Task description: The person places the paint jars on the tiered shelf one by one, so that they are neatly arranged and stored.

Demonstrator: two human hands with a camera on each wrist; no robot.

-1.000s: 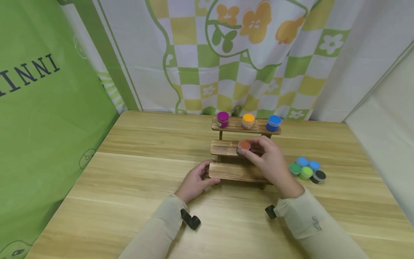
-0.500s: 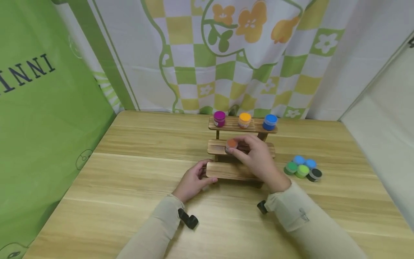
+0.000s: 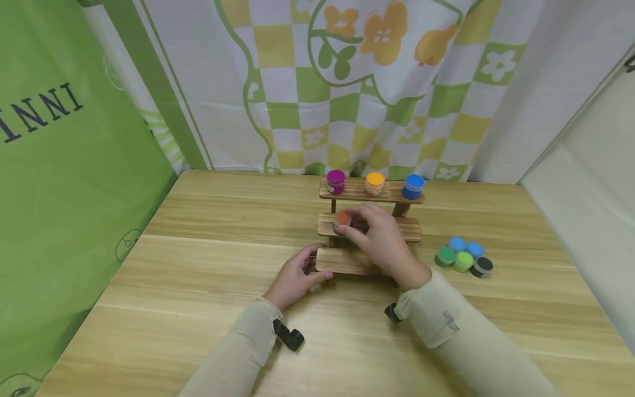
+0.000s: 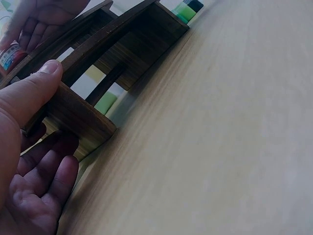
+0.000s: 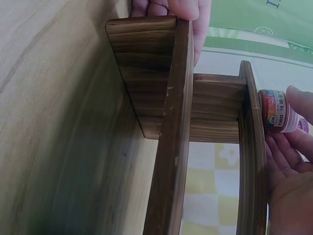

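Observation:
My right hand (image 3: 382, 242) pinches a small paint jar (image 3: 342, 219) with an orange-brown lid between thumb and fingers. The jar is upright at the left part of the middle shelf of a three-tier wooden stand (image 3: 344, 260). In the right wrist view the jar's labelled side (image 5: 275, 110) shows, its base right at the shelf surface. My left hand (image 3: 294, 280) grips the left end of the lowest shelf, the thumb (image 4: 41, 83) at its front edge and the fingers beyond and beneath. On the top shelf stand purple (image 3: 335, 182), yellow-orange (image 3: 374, 184) and blue (image 3: 413, 187) jars.
Right of the stand, several jars cluster on the wooden table (image 3: 198, 264): light blue (image 3: 457, 245), dark green (image 3: 445, 257), lime green (image 3: 463, 261) and black (image 3: 482, 267) among them. A patterned curtain (image 3: 342, 105) hangs behind the table, and a green cloth (image 3: 74, 182) at left.
My right hand has carried the orange-brown jar leftward along the middle shelf, from near its centre to its left part. The left hand has kept its grip on the stand.

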